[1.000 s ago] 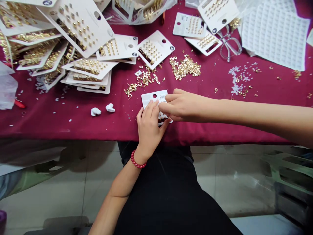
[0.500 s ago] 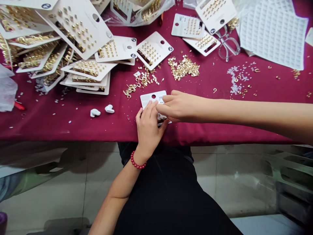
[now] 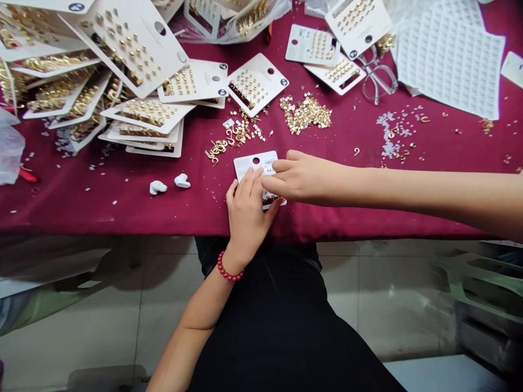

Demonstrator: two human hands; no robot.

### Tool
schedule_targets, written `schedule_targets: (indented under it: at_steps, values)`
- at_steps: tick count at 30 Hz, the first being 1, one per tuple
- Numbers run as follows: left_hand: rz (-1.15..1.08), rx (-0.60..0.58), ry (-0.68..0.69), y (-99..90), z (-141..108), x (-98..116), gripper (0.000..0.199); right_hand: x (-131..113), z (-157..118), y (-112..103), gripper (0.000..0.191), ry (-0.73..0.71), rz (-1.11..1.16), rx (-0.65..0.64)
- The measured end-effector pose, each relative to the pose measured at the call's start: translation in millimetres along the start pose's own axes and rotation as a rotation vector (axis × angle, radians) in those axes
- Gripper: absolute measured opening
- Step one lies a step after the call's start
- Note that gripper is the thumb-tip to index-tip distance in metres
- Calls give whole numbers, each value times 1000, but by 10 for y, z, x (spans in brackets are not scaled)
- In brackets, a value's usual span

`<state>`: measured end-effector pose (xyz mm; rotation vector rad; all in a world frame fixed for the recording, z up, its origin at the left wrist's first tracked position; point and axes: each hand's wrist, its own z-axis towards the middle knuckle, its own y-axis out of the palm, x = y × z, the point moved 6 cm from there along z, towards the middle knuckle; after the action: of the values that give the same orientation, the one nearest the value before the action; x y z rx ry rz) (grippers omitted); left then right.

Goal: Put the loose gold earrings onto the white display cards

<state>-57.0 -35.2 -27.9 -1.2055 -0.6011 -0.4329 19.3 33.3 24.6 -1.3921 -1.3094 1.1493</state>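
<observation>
A white earring card (image 3: 245, 161) lies face down near the table's front edge, with a round hole at the top and a price label in view. My left hand (image 3: 248, 209) grips it, fingers across its left part and thumb at the lower right edge. Over the card's right side, my right hand (image 3: 296, 175) has its fingers bent and pinched together. Whatever sits between those fingertips is hidden. Small gold earring backs (image 3: 306, 114) form a heap just beyond. Gold hook-shaped earring pieces (image 3: 216, 149) lie to the left of that heap.
Stacked earring cards (image 3: 147, 117) crowd the left and back. More cards (image 3: 312, 44) lie at the back right beside clear-framed glasses (image 3: 378, 81). A label sheet (image 3: 449, 71) is at far right. Two white earbuds (image 3: 158, 187) rest left of my hands.
The whole view has shifted slightly. Both hands stay at the card, and my right hand's fingers have moved only a little, showing more of the price label.
</observation>
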Motion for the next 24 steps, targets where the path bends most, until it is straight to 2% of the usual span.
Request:
schedule_targets:
  at_steps: [5,10,14,19,21,24]
  values:
    - [27,-4,10,-1,2,12,43,9,-28,-11,16,-58,19,50]
    - [34,-14,18,-2,2,19,43,80,-74,80,13,12,68,133]
    - [39,-22,20,-1,2,23,41,98,-201,200,12,160,161,277]
    - [54,-40,10,-8,10,37,40,65,-387,311,25,471,452,512]
    - [62,-49,8,-9,13,40,40,52,-418,351,31,552,576,559]
    - [69,-57,5,-6,16,35,40,43,-400,386,35,554,691,553]
